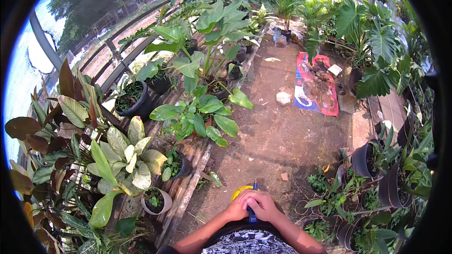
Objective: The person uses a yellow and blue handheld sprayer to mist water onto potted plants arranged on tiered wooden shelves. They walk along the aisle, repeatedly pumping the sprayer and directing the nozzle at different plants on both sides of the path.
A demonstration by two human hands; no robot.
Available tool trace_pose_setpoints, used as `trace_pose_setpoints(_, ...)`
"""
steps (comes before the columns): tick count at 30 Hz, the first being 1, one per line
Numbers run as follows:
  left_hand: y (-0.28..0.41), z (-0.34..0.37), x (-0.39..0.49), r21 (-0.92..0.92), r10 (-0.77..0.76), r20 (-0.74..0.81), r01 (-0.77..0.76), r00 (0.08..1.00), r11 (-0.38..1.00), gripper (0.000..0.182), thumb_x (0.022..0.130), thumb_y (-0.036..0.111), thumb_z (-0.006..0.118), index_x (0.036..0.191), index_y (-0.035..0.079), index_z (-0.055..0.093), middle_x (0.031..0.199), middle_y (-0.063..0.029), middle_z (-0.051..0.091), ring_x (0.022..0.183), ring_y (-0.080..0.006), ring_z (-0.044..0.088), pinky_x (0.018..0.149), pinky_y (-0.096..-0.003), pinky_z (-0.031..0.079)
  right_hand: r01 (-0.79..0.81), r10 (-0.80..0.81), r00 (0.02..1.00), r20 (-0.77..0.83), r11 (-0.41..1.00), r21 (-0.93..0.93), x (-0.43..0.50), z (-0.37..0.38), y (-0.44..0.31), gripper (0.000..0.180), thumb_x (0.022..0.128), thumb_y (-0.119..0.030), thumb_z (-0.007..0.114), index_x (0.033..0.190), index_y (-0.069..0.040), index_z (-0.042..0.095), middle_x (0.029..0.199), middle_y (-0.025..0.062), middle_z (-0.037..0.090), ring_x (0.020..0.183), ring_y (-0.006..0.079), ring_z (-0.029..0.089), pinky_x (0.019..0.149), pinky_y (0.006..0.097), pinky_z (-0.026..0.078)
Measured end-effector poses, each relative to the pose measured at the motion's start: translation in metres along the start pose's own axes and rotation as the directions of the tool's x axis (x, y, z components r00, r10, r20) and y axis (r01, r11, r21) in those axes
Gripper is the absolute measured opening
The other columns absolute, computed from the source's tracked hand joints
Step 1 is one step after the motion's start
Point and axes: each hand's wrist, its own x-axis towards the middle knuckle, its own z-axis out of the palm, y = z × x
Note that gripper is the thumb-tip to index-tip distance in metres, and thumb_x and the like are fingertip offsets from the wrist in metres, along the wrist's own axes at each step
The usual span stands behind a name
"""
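In front of my waist, my left hand (pixel 237 208) and my right hand (pixel 262 204) are clasped together around a slim blue object (pixel 253 216). It looks like a tool or a sprayer part. Its narrow upper end shows above my fingers and its lower end below my palms, while the middle is covered. Just beyond my left fingers is a rounded yellow object (pixel 240 191), mostly hidden by the hands. My patterned shirt (pixel 247 241) lies below my wrists.
Potted plants line a corrugated metal bench (pixel 197 151) on the left. More black pots (pixel 363 158) stand at right. On the dirt path (pixel 261 130) lie a red and blue plastic sheet (pixel 326 93) holding brown root-like material, and a white block (pixel 283 98).
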Motion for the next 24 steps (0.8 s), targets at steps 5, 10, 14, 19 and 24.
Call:
trace_pose_setpoints(5,-0.020,-0.012,0.069,-0.101,-0.115,0.063,0.121,0.991,0.987,0.062,0.079,0.015,0.079,0.136,0.003,0.058,0.130,-0.0196,0.059,0.126,-0.0427,0.057,0.109,-0.0483,0.046,0.020,-0.018,0.998,0.060,0.999,-0.029,0.073,-0.047,-0.038,0.058,0.112,-0.044,0.045,0.072,-0.005,0.060,0.066,0.0052,0.061,0.058,0.0203,0.062,0.059,0.0333,0.049)
trace_pose_setpoints(10,-0.048,-0.015,0.167,-0.215,-0.119,0.119,0.142,0.986,0.966,0.058,0.083,0.013,0.075,0.137,0.003,0.057,0.129,-0.0212,0.059,0.126,-0.0416,0.058,0.109,-0.0468,0.046,0.304,-0.292,0.952,0.088,0.898,-0.319,0.158,-0.152,-0.101,0.047,0.101,-0.047,0.064,0.081,-0.005,0.062,0.077,0.0065,0.062,0.071,0.0297,0.066,0.064,0.0387,0.052)
trace_pose_setpoints(14,-0.071,-0.012,0.260,-0.176,-0.083,0.105,0.101,0.991,0.979,0.053,0.083,0.011,0.074,0.133,0.003,0.058,0.128,-0.0201,0.060,0.124,-0.0396,0.059,0.107,-0.0463,0.047,0.384,-0.414,0.898,0.151,0.568,-0.727,0.233,-0.200,-0.043,0.051,0.097,-0.055,0.066,0.083,-0.005,0.066,0.079,0.0071,0.064,0.075,0.0313,0.067,0.067,0.0403,0.053)
trace_pose_setpoints(19,-0.087,-0.014,0.384,-0.143,-0.109,0.091,0.122,0.990,0.982,0.047,0.085,0.007,0.073,0.129,0.003,0.059,0.127,-0.0186,0.061,0.122,-0.0371,0.060,0.105,-0.0457,0.048,0.210,-0.214,0.972,0.094,0.619,-0.756,0.287,-0.281,0.077,0.044,0.099,-0.047,0.065,0.086,-0.005,0.069,0.081,0.0103,0.067,0.083,0.0318,0.069,0.076,0.0432,0.054)
trace_pose_setpoints(24,-0.103,-0.012,0.500,-0.115,0.092,-0.046,-0.097,0.995,0.989,0.043,0.085,0.005,0.071,0.128,0.003,0.062,0.124,-0.0166,0.061,0.120,-0.0344,0.061,0.103,-0.0455,0.048,0.137,-0.150,0.987,-0.055,0.972,-0.192,0.307,-0.381,0.121,0.030,0.101,-0.030,0.066,0.087,-0.003,0.068,0.081,0.0128,0.067,0.075,0.0334,0.067,0.075,0.0432,0.053)
